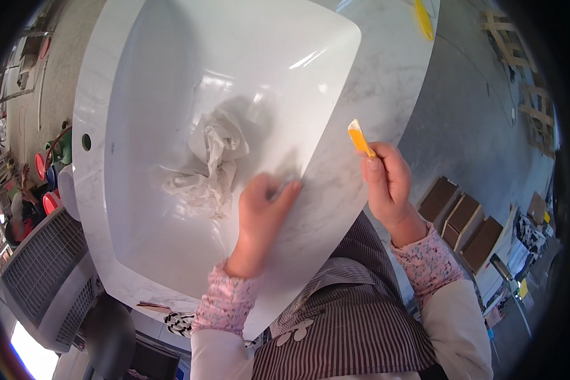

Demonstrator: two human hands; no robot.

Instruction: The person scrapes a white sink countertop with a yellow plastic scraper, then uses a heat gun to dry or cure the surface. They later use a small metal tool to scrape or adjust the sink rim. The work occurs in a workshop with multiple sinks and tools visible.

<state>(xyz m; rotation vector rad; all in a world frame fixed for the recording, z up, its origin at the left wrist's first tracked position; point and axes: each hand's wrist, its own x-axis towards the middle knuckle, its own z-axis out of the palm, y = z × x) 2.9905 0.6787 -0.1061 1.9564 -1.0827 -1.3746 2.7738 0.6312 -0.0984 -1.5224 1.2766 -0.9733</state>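
Note:
In front of me is a white washbasin [147,190] set in a marble-patterned countertop [384,71]. My left hand [266,204] is at the basin's near edge, thumb and fingers curled and slightly blurred; whether something thin is between them I cannot tell. Crumpled whitish sheeting [218,156] lies in the basin beyond it. Held upright between thumb and fingers of my right hand [387,185] is a small yellow scraper [359,140] with whitish material on its tip, above the counter's right part.
A yellow-handled tool [423,20] lies at the counter's far right edge. Brown boxes [463,221] stand on the right, wooden pallets [534,114] farther off. A grey air cooler [47,275] is at the left, with another person [23,209] beyond it.

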